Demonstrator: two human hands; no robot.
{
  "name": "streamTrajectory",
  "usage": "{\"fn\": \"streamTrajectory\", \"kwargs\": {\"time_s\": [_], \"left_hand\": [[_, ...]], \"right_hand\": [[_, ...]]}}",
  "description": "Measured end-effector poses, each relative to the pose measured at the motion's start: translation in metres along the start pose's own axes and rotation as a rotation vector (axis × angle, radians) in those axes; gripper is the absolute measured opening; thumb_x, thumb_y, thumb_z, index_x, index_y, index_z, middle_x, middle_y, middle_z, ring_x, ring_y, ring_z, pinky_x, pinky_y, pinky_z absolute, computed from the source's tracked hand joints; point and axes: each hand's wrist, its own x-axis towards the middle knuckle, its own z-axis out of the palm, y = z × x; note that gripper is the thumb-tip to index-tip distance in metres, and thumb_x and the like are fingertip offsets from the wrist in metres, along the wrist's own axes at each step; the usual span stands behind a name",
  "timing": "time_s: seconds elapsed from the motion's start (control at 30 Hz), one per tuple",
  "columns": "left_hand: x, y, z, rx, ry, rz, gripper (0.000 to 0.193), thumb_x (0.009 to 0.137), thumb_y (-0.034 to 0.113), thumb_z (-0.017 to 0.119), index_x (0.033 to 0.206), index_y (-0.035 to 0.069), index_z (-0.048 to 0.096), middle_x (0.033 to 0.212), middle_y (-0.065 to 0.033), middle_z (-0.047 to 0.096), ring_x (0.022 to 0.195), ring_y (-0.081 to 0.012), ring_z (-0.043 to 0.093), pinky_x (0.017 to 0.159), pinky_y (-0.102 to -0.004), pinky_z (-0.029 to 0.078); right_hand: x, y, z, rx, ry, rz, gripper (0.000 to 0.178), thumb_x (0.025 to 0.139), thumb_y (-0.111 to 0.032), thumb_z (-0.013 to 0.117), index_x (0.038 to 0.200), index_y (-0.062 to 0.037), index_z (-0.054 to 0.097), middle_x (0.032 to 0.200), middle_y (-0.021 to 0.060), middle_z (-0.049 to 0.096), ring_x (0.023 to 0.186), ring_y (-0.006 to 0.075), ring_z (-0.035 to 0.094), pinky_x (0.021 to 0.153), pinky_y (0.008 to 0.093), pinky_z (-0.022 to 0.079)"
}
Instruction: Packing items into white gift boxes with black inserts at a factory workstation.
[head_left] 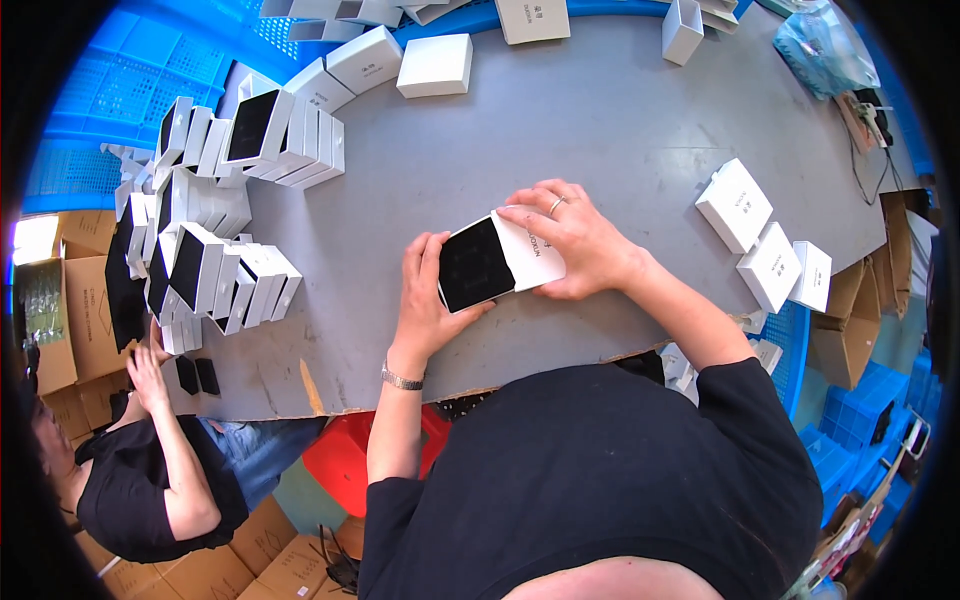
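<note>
Half-curled, the left hand [425,305] is holding the box [474,266] by its left and near edges; the right hand [592,243] is spanning the sleeve [532,254] over its right end, above the table [600,110]. Both are probably feeling light, stiff, smooth, dent-prone; side edges are suiting fingers best. Black face pointing up, their joint long axis is running left-right, angling slightly away rightward.

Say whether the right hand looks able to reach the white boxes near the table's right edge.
Probably yes: nothing visible stands between the right hand and the white boxes, though it would first have to release the white cover.
</note>
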Motion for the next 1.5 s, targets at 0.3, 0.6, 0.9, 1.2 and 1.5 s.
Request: {"fn": "streamTrajectory", "kwargs": {"time_s": [0.3, 0.6, 0.9, 1.2, 1.5], "left_hand": [[0.002, 0.005, 0.003, -0.033, -0.009, 0.013, 0.100, 0.059, 0.023, 0.096, 0.143, 0.005, 0.044, 0.141, -0.0177, 0.042, 0.130, -0.0376, 0.046, 0.107, -0.0459, 0.045], [0.005, 0.016, 0.014, -0.053, 0.031, -0.129, 0.085, 0.072, 0.027, 0.085, 0.146, 0.014, 0.046, 0.139, -0.0173, 0.039, 0.131, -0.0384, 0.041, 0.109, -0.0492, 0.041], [0.001, 0.022, 0.040, -0.622, 0.155, -0.200, 0.070, 0.098, 0.015, 0.058, 0.158, 0.000, 0.026, 0.143, -0.0170, 0.040, 0.132, -0.0310, 0.041, 0.114, -0.0449, 0.034], [0.022, 0.027, 0.053, -0.995, 0.531, -0.206, 0.087, 0.106, 0.063, 0.029, 0.164, 0.004, 0.002, 0.170, -0.0204, 0.002, 0.158, -0.0341, 0.000, 0.126, -0.0458, 0.004], [0.097, -0.033, -0.094, 0.604, 0.825, 0.195, 0.068, 0.077, 0.032, 0.084, 0.135, 0.008, 0.058, 0.149, -0.0219, 0.042, 0.142, -0.0390, 0.035, 0.116, -0.0546, 0.030]], "right_hand": [[0.010, 0.012, -0.010, 0.090, -0.115, -0.098, 0.093, 0.054, -0.023, 0.085, 0.141, -0.0117, 0.055, 0.139, 0.0146, 0.055, 0.130, 0.0386, 0.047, 0.110, 0.0516, 0.037], [0.003, 0.002, 0.000, 0.040, -0.036, -0.079, 0.093, 0.054, -0.025, 0.083, 0.142, -0.0143, 0.055, 0.139, 0.0147, 0.054, 0.129, 0.0403, 0.046, 0.110, 0.0518, 0.037], [0.002, -0.006, 0.011, 0.069, -0.035, -0.071, 0.096, 0.054, -0.028, 0.081, 0.144, -0.0128, 0.052, 0.139, 0.0167, 0.054, 0.128, 0.0418, 0.046, 0.110, 0.0532, 0.036], [0.008, -0.027, 0.026, 0.047, -0.007, -0.032, 0.090, 0.058, -0.028, 0.085, 0.141, -0.0122, 0.053, 0.137, 0.0173, 0.053, 0.129, 0.0402, 0.047, 0.105, 0.0535, 0.038], [-0.020, -0.007, -0.083, -0.470, -0.244, 0.592, 0.084, 0.061, -0.038, 0.086, 0.136, -0.0127, 0.057, 0.142, 0.0206, 0.051, 0.136, 0.0405, 0.044, 0.109, 0.0611, 0.034]]}}
